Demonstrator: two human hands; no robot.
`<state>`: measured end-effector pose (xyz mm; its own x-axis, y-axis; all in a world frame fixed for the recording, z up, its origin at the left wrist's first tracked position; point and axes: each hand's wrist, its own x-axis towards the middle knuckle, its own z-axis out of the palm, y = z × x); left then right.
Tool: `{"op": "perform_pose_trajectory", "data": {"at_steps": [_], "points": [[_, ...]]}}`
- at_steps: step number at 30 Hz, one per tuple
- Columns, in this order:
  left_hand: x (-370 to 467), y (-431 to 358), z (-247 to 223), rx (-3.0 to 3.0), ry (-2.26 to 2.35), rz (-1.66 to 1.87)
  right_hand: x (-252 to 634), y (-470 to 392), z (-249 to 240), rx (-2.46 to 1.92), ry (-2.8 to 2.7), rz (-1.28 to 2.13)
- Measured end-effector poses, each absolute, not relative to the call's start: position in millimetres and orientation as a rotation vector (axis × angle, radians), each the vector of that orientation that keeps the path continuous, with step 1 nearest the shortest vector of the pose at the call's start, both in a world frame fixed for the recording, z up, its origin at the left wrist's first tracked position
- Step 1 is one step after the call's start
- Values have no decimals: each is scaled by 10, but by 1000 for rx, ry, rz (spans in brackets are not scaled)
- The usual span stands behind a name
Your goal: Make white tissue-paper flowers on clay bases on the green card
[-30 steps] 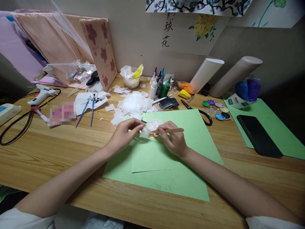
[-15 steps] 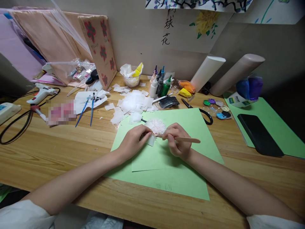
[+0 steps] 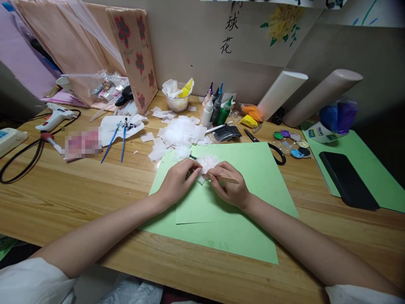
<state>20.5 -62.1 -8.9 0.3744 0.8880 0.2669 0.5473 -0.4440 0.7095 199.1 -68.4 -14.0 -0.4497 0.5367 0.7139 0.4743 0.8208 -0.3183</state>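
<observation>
My right hand (image 3: 229,183) grips a wooden craft stick (image 3: 228,180), its near end pointing right and its tip hidden by my fingers. My left hand (image 3: 180,179) is closed, with thumb and forefinger pinched on a small white paper piece (image 3: 201,180) at the near edge of a fluffy white paper flower (image 3: 207,162). Both sets of fingertips almost meet there. The flower lies on green paper (image 3: 253,169), and a short dark strip (image 3: 193,157) shows at its far left. What the stick's tip touches cannot be made out.
Loose white paper squares (image 3: 182,131) are heaped behind the flower. Paint bottles (image 3: 207,113), black scissors (image 3: 278,154) and a paint palette (image 3: 295,145) stand or lie farther back. At left are two brushes (image 3: 123,143) and a glue gun (image 3: 55,117); a black phone (image 3: 348,179) lies right.
My right hand has turned the craft stick, so less of it shows, and brought its fingertips closer to my left fingers. My left hand stays at the flower's edge. The view shifted slightly.
</observation>
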Motion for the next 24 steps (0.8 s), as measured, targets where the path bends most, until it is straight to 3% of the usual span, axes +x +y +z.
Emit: {"op": "perform_pose_trajectory", "data": {"at_steps": [24], "points": [[196,-605,-86,1941,1369,856,1949,-674,-164,-868,-2071,208]]}}
